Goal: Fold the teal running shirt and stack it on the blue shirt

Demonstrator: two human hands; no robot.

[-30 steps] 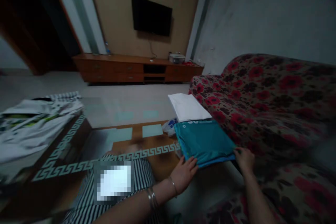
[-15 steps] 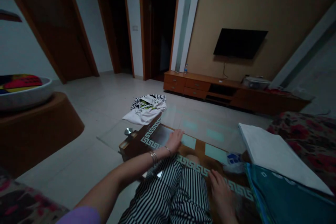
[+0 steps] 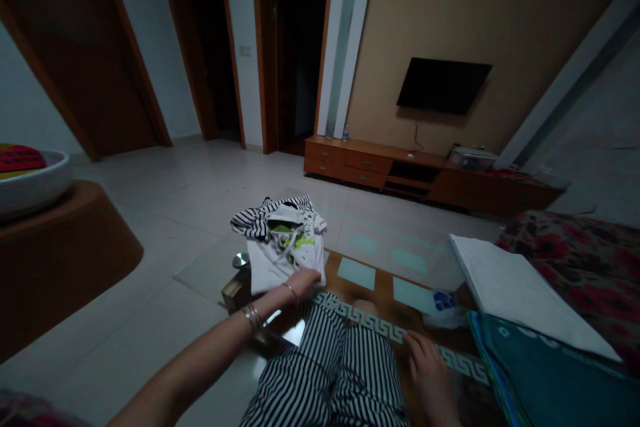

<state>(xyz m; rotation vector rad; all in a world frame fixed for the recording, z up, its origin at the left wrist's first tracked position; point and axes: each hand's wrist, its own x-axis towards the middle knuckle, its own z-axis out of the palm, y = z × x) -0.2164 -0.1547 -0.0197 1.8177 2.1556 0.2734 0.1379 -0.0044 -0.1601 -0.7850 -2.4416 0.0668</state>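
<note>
My left hand (image 3: pixel 304 282), with bracelets on the wrist, is closed on the lower edge of a white shirt (image 3: pixel 270 267) with a green print. The shirt lies over the left end of the glass-topped table (image 3: pixel 385 327), and a black-and-white striped garment (image 3: pixel 250 221) is bunched at its far side. My right hand (image 3: pixel 427 363) rests on the table's near part, right of my striped trousers, fingers apart and holding nothing.
Right of the table are a folded white cloth (image 3: pixel 525 293) and a teal cloth (image 3: pixel 555 367). A plastic bag with blue print (image 3: pixel 444 303) lies on the glass. A white basin (image 3: pixel 40 187) stands on a brown stand (image 3: pixel 85 247) at left.
My left hand has moved left and taken hold of the white shirt, which has come nearer and now covers the table's left end. The view has shifted slightly; my right hand remains on the table.
</note>
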